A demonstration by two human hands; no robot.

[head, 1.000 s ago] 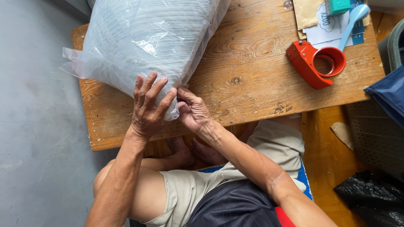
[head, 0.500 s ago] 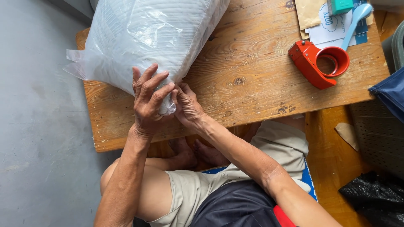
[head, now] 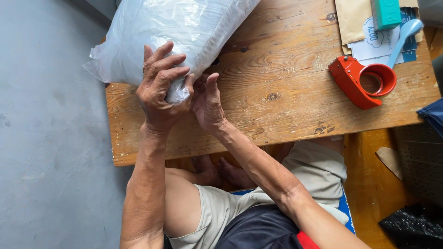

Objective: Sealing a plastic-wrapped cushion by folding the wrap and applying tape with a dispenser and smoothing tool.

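A large clear plastic bag stuffed with white material lies on a low wooden table, its near corner hanging toward me. My left hand is clenched over that corner, fingers wrapped on the gathered plastic. Beside it, my right hand presses against the same corner from the right, fingers upright and touching the plastic. Both forearms reach up from my lap.
A red tape dispenser sits on the table's right side. Behind it lie brown envelopes and papers, a teal block and a light blue scoop. A black bag lies on the floor at right.
My left hand has closed tighter over the bag's corner and gathered the plastic. The right hand has moved in against it. The view has shifted slightly.
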